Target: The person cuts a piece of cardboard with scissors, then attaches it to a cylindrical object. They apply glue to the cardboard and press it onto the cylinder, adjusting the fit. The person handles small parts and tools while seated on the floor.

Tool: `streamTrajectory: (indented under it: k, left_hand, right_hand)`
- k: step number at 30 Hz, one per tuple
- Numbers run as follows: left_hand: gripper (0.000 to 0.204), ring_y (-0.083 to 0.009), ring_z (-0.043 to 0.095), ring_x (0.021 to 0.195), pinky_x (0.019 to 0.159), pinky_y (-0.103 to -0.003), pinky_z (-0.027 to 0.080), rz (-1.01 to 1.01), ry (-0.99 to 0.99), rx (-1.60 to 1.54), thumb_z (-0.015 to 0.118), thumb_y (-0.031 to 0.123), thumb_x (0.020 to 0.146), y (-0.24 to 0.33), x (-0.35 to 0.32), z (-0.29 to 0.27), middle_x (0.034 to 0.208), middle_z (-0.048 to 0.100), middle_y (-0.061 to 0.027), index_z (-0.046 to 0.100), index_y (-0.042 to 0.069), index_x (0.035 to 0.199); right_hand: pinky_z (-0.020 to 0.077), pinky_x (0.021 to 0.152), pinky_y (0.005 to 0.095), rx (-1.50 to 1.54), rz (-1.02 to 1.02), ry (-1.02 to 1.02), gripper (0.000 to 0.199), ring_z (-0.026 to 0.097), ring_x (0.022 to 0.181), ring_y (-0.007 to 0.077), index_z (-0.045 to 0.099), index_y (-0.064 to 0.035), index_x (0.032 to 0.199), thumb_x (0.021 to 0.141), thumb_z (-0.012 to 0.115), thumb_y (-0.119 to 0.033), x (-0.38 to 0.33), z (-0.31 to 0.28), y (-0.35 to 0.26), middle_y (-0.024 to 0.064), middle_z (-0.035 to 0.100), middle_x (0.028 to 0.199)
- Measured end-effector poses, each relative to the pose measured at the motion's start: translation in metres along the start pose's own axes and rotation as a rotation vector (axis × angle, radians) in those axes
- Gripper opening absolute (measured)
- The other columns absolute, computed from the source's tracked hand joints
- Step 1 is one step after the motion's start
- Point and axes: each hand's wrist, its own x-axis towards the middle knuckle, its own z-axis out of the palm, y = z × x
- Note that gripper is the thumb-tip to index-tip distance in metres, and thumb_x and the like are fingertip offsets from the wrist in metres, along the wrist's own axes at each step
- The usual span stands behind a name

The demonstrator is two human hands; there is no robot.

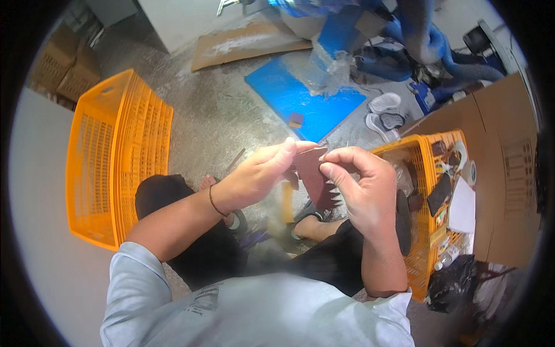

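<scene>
Both hands are meeting at the centre of the view, above the person's knees. Left hand [263,173] is closing its thumb and fingers on the upper left edge of a dark red sheet [317,176]. Right hand [361,185] is pinching the upper right edge of the same sheet between thumb and forefinger, with the remaining fingers curling inward. The sheet is hanging down between the two hands, and its lower edge is showing a row of pointed, saw-like teeth. A thin dark band [215,202] is sitting on the left wrist.

Below the hands, the person is sitting in dark trousers and a pale grey shirt, with sandalled feet resting on the concrete floor [214,110].

To the person's left, an empty orange crate [115,150] is standing on its side. To the right, just beside the right forearm, a second orange crate [430,173] is holding assorted small items, among them white paper and a tape roll. A black bag [454,280] is lying near that crate's front corner. Farther out, a blue board [300,95] and a flat cardboard piece [248,43] are lying on the floor, with a pair of white shoes [384,110] near the board.
</scene>
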Motion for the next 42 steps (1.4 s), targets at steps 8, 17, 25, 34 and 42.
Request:
streamTrajectory:
  k: [8,17,25,34,42]
  left_hand:
    - [0.045,-0.0173,0.063,0.109,0.092,-0.032,0.052,0.047,0.138,0.233,0.051,0.028,0.107,0.017,-0.019,-0.031,0.125,0.065,-0.0126,0.055,-0.003,0.139]
    - [0.040,-0.0157,0.055,0.123,0.105,-0.030,0.044,0.347,0.481,0.331,0.058,0.009,0.103,0.018,-0.015,-0.041,0.133,0.057,-0.0115,0.051,-0.004,0.140]
    - [0.044,-0.0351,0.064,0.115,0.099,-0.040,0.052,0.667,0.276,0.859,0.073,0.004,0.086,0.031,-0.015,-0.033,0.125,0.061,-0.0196,0.060,0.001,0.129]
    - [0.045,-0.0320,0.058,0.111,0.100,-0.043,0.044,0.685,0.270,1.010,0.076,0.007,0.080,0.022,-0.018,-0.021,0.119,0.068,-0.0146,0.063,0.000,0.122]
    - [0.035,-0.0276,0.057,0.115,0.100,-0.040,0.046,0.593,0.308,0.899,0.073,0.009,0.088,0.019,-0.013,-0.024,0.123,0.059,-0.0143,0.065,-0.002,0.120]
  right_hand:
    - [0.0501,0.069,0.0244,0.176,0.102,0.035,0.011,0.062,0.075,0.0077,0.071,-0.0018,0.090,0.084,0.079,-0.006,0.029,0.049,0.012,0.0021,0.070,0.083]
    - [0.0506,0.061,0.0220,0.007,0.035,0.105,0.018,0.061,0.073,0.0062,0.062,-0.0013,0.099,0.093,0.074,-0.013,0.020,0.062,0.016,0.0013,0.063,0.081]
    - [0.0591,0.083,0.0334,0.733,0.340,-0.100,0.048,0.072,0.094,0.0227,0.063,0.0092,0.114,0.111,0.043,-0.035,0.039,0.057,0.033,0.0184,0.071,0.107]
    - [0.0559,0.086,0.0308,0.822,0.247,-0.100,0.036,0.070,0.093,0.0178,0.062,0.0054,0.118,0.105,0.059,-0.028,0.033,0.053,0.040,0.0141,0.071,0.105]
    - [0.0522,0.095,0.0305,0.911,0.114,-0.134,0.067,0.063,0.112,0.0181,0.053,0.0028,0.134,0.083,0.087,-0.024,0.037,0.056,0.039,0.0129,0.063,0.124]
